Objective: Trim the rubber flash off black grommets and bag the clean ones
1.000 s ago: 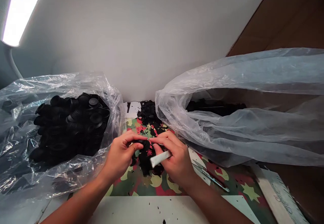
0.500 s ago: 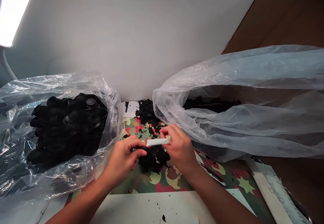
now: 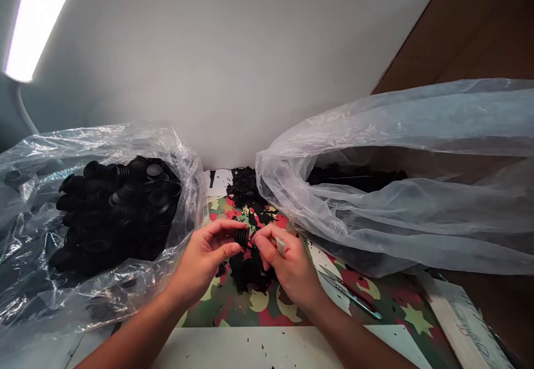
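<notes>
left hand: my left hand (image 3: 204, 255) pinches a small black ribbed rubber cap (image 3: 241, 236) between thumb and fingers, held just above the bench centre.
right hand: my right hand (image 3: 287, 263) is closed around a thin pale tool (image 3: 280, 245), only a short bit shows between the fingers; its fingertips sit just right of the cap, cannot tell if they touch it.
cap position: mid-scene, between both hands, over the dark scrap pile, raised off the surface.
scraps: heap of black rubber trimmings (image 3: 249, 266) lies under and just behind my hands; more black bits (image 3: 244, 185) pile far back against the wall.
bench: bench (image 3: 250, 347) with a white near strip speckled with black crumbs; a camouflage-pattern mat with red, green and cream stars (image 3: 367, 294) covers the middle.
left bag: crinkled clear plastic bag (image 3: 25, 280) on the left, open, filled with many black ribbed rubber caps (image 3: 120, 207).
right bag: big clear plastic bag (image 3: 417, 191) on the right, dark parts seen dimly inside, too blurred to tell.
other tool: slim metal tweezers or scissors with a red part (image 3: 354, 296) lie on the mat, right of my right wrist, apart from it.
light: white strip lamp (image 3: 37, 18) far upper left.
</notes>
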The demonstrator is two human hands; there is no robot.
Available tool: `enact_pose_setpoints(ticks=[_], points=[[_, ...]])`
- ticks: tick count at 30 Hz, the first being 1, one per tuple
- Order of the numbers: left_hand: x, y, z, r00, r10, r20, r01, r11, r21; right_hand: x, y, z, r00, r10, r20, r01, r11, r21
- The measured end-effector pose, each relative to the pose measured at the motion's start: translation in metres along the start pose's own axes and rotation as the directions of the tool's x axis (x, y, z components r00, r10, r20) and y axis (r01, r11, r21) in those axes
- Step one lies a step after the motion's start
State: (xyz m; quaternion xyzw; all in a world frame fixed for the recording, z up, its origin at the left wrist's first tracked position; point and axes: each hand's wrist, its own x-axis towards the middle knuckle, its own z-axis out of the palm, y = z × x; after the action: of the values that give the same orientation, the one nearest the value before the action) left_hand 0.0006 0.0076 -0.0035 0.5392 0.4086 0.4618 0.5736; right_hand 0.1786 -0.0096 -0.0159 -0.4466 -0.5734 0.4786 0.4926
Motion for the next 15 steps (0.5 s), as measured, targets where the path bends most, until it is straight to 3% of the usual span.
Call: enact_pose_setpoints(ticks=[6,15], points=[[0.0010,-0.0010,0.0049,0.998,-0.005,-0.065,0.005,1.000,0.008,-0.0020,-0.0046,0.0010,1.000,-0.001,-0.013,0.002,1.000,0.019],[-0.0006,0.0055,0.0032,0.997,-0.029,-0.077,0.025,0.998,-0.059,-0.0051,-0.0059,0.0008,0.995,-0.010,-0.096,0.015,0.999,0.050]])
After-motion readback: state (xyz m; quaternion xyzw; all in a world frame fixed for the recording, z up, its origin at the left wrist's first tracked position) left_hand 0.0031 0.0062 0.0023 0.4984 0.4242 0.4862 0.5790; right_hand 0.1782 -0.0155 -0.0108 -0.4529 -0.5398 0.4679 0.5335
